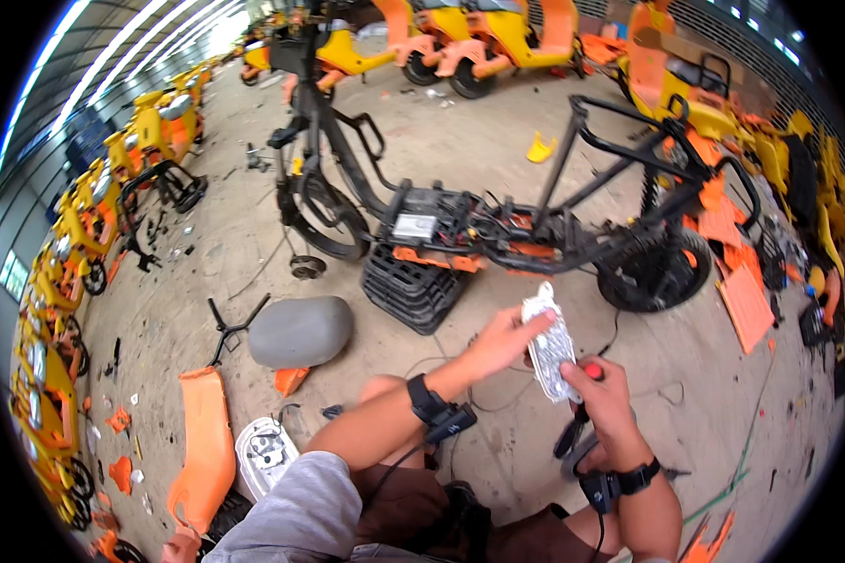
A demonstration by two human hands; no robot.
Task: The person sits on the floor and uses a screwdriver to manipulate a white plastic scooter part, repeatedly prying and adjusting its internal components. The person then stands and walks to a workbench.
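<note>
My left hand (505,340) grips a flat, silvery, oblong metal part (550,349) with a textured face and a small tab at its top end. It is held tilted in the air in front of me, fingers on its left side and thumb across its face. My right hand (608,399) is closed round a tool with a red-and-black handle (592,372), its thumb against the part's lower right edge. The tool's exact kind is mostly hidden by the fingers. Beyond both hands stands a stripped black scooter frame (559,161), propped on a black plastic crate (411,293).
To the left on the floor lie a grey scooter seat (300,331), an orange panel (204,441) and a white shell (265,450). Orange panels (746,305) pile up at the right. Yellow scooters (164,131) line the left side. Loose cables cross the floor near my hands.
</note>
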